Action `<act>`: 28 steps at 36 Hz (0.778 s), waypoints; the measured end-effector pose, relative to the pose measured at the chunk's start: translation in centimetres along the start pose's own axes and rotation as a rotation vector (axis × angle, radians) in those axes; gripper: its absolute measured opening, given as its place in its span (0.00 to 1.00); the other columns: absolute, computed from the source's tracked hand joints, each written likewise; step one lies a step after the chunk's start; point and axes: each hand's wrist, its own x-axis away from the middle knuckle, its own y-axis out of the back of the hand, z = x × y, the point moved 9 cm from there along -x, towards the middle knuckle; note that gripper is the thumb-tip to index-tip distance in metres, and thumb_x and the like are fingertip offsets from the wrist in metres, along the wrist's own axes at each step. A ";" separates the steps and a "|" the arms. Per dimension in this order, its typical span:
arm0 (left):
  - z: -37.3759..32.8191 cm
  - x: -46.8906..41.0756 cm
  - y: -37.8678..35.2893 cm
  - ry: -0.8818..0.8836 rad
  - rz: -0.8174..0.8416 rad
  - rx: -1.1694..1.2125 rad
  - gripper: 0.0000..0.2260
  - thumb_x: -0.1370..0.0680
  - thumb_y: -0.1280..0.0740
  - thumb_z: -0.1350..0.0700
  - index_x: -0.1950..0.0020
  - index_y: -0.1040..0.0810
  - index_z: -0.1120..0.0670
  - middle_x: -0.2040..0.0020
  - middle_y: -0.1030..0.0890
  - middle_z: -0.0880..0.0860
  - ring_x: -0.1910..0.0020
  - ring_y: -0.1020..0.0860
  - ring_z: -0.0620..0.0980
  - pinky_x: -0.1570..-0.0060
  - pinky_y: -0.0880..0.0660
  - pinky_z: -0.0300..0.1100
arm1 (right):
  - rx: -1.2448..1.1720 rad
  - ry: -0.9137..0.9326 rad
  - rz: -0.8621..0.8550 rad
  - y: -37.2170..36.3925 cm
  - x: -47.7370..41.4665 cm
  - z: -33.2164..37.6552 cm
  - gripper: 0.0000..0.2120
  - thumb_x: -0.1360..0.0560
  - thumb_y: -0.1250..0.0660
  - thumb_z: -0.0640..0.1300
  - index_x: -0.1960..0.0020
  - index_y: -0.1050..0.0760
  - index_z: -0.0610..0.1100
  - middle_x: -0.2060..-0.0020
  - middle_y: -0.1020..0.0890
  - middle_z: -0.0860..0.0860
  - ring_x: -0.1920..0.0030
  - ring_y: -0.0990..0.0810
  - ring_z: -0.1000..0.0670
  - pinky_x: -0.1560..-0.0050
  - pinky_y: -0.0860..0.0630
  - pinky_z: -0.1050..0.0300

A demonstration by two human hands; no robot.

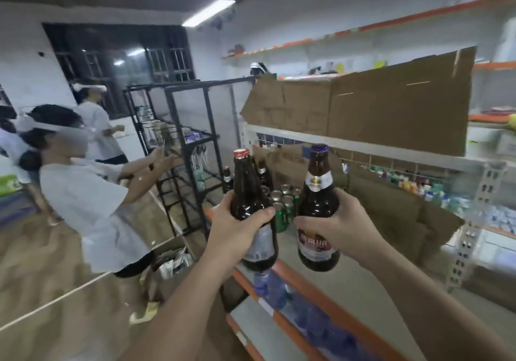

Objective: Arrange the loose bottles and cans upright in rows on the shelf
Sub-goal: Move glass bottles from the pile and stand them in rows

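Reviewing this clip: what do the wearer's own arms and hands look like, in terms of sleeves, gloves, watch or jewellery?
Both forearms are bare from the lower edge of the picture to the wrists, with no sleeve in view. The left hand and the right hand wear no gloves. No watch, bracelet or ring shows on the sides facing the camera, and no markings are visible. The picture is somewhat blurred, so fine detail cannot be ruled out.

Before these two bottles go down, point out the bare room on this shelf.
The shelf is bare from its orange front edge back to the cardboard, right of the green cans. The far left end is crowded with cans and standing bottles. Left hand holds the red-capped bottle, right hand the blue-capped bottle.
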 end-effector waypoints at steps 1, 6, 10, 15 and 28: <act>0.6 -1.3 0.2 -0.001 -0.001 -0.007 0.18 0.32 0.19 0.52 0.47 0.21 0.40 0.53 0.14 0.42 0.51 0.15 0.45 0.46 0.18 0.50 | -0.001 -0.010 0.001 -0.9 -1.1 -0.7 0.25 0.40 0.16 0.51 0.46 0.21 0.53 0.56 0.13 0.55 0.55 0.14 0.55 0.52 0.16 0.51; 4.0 -7.6 -0.2 0.012 0.024 -0.025 0.17 0.31 0.19 0.54 0.49 0.21 0.40 0.53 0.14 0.42 0.52 0.15 0.45 0.51 0.19 0.44 | -0.029 -0.060 -0.004 -4.0 -6.8 -4.2 0.24 0.38 0.16 0.50 0.46 0.23 0.54 0.55 0.14 0.55 0.54 0.15 0.56 0.53 0.18 0.53; 6.9 -12.5 -1.6 0.053 0.067 -0.016 0.18 0.31 0.19 0.52 0.48 0.21 0.39 0.53 0.14 0.41 0.52 0.16 0.42 0.52 0.19 0.42 | -0.024 -0.083 -0.038 -5.2 -10.7 -6.5 0.25 0.37 0.16 0.50 0.46 0.23 0.54 0.54 0.14 0.55 0.54 0.15 0.58 0.52 0.18 0.54; 8.9 -16.9 -4.6 0.059 0.189 -0.019 0.16 0.30 0.20 0.54 0.50 0.22 0.40 0.57 0.16 0.37 0.56 0.18 0.36 0.56 0.21 0.36 | 0.064 -0.143 -0.081 -5.0 -14.1 -9.0 0.25 0.37 0.16 0.51 0.45 0.23 0.52 0.53 0.15 0.55 0.53 0.16 0.57 0.51 0.17 0.52; 15.9 -23.6 -15.8 0.135 0.644 0.065 0.19 0.30 0.20 0.61 0.42 0.19 0.50 0.53 0.13 0.44 0.54 0.15 0.41 0.60 0.20 0.35 | 0.206 -0.361 -0.579 0.6 -13.8 -14.5 0.22 0.41 0.18 0.51 0.50 0.22 0.52 0.61 0.15 0.57 0.63 0.19 0.64 0.65 0.27 0.66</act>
